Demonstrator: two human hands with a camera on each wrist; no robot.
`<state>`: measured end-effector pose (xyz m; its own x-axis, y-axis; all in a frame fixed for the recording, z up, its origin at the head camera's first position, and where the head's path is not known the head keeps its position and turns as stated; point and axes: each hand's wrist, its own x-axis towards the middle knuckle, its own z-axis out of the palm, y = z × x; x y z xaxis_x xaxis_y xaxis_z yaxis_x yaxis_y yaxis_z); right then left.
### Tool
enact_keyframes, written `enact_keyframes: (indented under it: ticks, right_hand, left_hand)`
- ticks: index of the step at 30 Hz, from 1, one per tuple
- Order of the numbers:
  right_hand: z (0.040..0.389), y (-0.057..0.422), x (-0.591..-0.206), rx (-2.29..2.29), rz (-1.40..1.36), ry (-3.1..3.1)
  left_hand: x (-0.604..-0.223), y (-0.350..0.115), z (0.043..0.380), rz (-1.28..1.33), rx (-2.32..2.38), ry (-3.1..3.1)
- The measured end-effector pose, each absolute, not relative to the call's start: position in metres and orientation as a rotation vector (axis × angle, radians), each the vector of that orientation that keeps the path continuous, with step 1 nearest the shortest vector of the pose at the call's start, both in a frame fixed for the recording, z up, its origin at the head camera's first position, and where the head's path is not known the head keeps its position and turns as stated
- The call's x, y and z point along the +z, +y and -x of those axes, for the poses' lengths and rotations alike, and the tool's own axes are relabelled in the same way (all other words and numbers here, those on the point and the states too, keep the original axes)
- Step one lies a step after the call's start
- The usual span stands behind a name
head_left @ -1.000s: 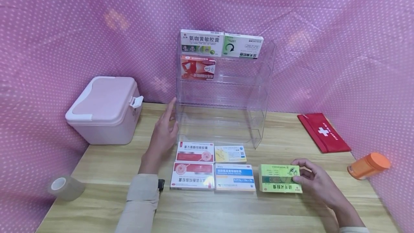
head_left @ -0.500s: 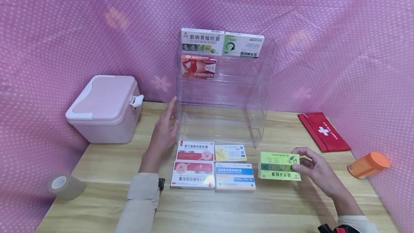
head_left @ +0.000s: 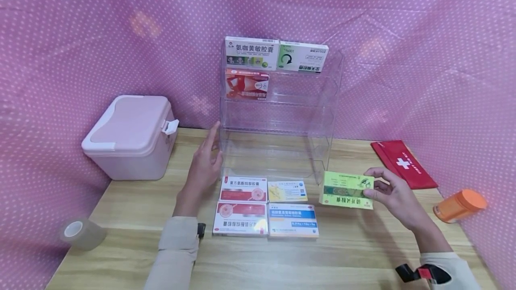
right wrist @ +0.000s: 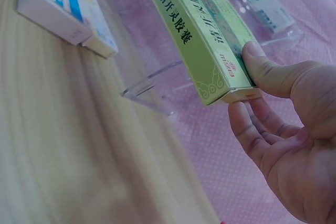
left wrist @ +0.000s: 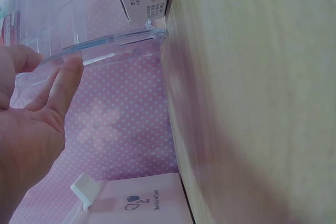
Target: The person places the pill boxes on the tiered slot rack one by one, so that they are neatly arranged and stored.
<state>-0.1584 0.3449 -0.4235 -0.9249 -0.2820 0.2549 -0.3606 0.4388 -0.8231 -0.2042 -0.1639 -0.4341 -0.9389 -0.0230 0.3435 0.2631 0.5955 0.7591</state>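
A green medicine box [head_left: 347, 190] is pinched at its right end by my right hand [head_left: 397, 198], thumb on the front and fingers behind. In the right wrist view the green box [right wrist: 197, 35] hangs above the wooden table. My left hand [head_left: 204, 160] touches the left side of the clear tiered display rack [head_left: 278, 117], its fingers fairly straight; the left wrist view shows the fingertips [left wrist: 73, 66] right at the rack's edge. On the top tier stand a white medicine box [head_left: 251, 53] and a green-and-white one [head_left: 302, 57]. One tier down is a red box [head_left: 247, 85].
In front of the rack lie two red-and-white boxes [head_left: 240, 218], a yellow box [head_left: 287, 190] and a blue-and-white box [head_left: 293, 221]. A pink medicine case [head_left: 129, 138] and tape roll [head_left: 82, 232] are left; a red first aid pouch [head_left: 403, 164] and orange bottle [head_left: 459, 206] right.
My right hand has lifted the green box off the table and carried it back toward the rack's lower right corner. The left hand has stayed at the rack's side.
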Motion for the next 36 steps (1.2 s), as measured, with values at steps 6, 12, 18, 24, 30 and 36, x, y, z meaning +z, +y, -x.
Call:
enact_keyframes:
  ticks: [6, 12, 18, 24, 30, 36]
  right_hand:
    - [0.167, 0.339, -0.410, 1.592, -0.604, -2.534]
    - [0.172, 0.331, -0.401, 1.679, -0.632, -2.476]
    - [0.179, 0.324, -0.390, 1.523, -0.616, -2.521]
    - [0.186, 0.319, -0.375, 1.532, -0.639, -2.473]
    - [0.194, 0.313, -0.359, 1.691, -0.709, -2.374]
    - [0.205, 0.305, -0.344, 1.660, -0.693, -2.330]
  left_hand:
    - [-0.435, -0.165, 0.204, 0.203, -1.293, -2.504]
    - [-0.437, -0.165, 0.207, 0.212, -1.290, -2.501]
    - [-0.436, -0.164, 0.205, 0.208, -1.283, -2.501]
    - [-0.435, -0.165, 0.205, 0.205, -1.284, -2.500]
    - [-0.437, -0.165, 0.206, 0.196, -1.284, -2.505]
    - [-0.437, -0.165, 0.206, 0.189, -1.284, -2.511]
